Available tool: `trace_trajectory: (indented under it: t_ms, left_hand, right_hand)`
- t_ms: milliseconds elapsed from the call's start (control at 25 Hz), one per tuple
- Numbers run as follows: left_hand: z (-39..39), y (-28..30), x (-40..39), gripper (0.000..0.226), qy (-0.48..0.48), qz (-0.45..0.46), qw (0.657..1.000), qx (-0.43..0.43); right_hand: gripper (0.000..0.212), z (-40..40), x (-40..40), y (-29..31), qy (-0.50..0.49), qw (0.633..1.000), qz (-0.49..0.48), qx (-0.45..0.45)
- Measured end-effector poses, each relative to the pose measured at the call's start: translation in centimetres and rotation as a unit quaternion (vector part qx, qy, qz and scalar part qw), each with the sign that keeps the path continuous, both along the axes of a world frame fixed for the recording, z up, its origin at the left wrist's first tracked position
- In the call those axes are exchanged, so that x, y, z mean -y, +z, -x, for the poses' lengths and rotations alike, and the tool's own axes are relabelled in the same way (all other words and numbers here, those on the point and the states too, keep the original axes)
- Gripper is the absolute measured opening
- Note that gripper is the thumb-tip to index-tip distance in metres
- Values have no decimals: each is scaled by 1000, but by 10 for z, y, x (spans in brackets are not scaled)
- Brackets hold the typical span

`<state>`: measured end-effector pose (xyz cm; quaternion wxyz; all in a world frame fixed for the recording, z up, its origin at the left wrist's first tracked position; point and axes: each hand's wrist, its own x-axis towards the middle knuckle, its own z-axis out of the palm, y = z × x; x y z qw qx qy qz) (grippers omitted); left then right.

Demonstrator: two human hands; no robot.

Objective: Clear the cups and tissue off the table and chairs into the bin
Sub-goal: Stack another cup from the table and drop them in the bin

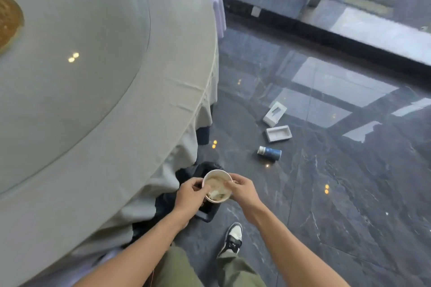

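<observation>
— Where is the cup (217,186) seen?
— It is held above the black bin (208,211), which stands on the dark floor (338,193) just beside the counter (93,100) covered with a pale cloth. Crumpled tissue (215,190) is seen inside the cup.
— How is it held?
— The left hand (190,193) is closed around the cup's side. The right hand (242,190) is closed on the rim, with the fingertips (227,184) at the tissue.
— What else is seen?
— Farther away, two white trays (277,121) and a blue can (269,153) are lying on the floor. A shoe (232,239) and green trousers (235,270) are visible below.
</observation>
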<state>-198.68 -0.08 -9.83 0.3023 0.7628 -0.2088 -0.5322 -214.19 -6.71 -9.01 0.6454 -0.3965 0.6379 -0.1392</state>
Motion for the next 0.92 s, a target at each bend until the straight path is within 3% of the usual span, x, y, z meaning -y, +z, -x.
trace_trajectory:
  t_ms: [200,360,480,640,760,920]
  left_hand:
    - [6,-127,-9,20,17,-80,997,-11]
    - [-3,-224,-17,25,0,-114,993,-10]
    - [-9,-290,-33,25,-24,-150,988,9]
    - [-7,-331,-32,9,-49,-181,982,28]
    - [-1,-349,-22,30,-69,-205,976,35]
    - [3,-360,-15,36,-62,-223,972,39]
  right_hand:
    - [35,-7,0,-114,81,993,-30,-86]
    - [22,-20,-5,-216,129,982,-46,-130]
    - [26,-27,-16,-278,194,965,-67,-165]
    - [31,-35,-25,-331,264,939,-63,-211]
    - [32,-37,-24,-359,297,921,-65,-242]
    - [33,-41,-17,-380,339,897,-42,-281]
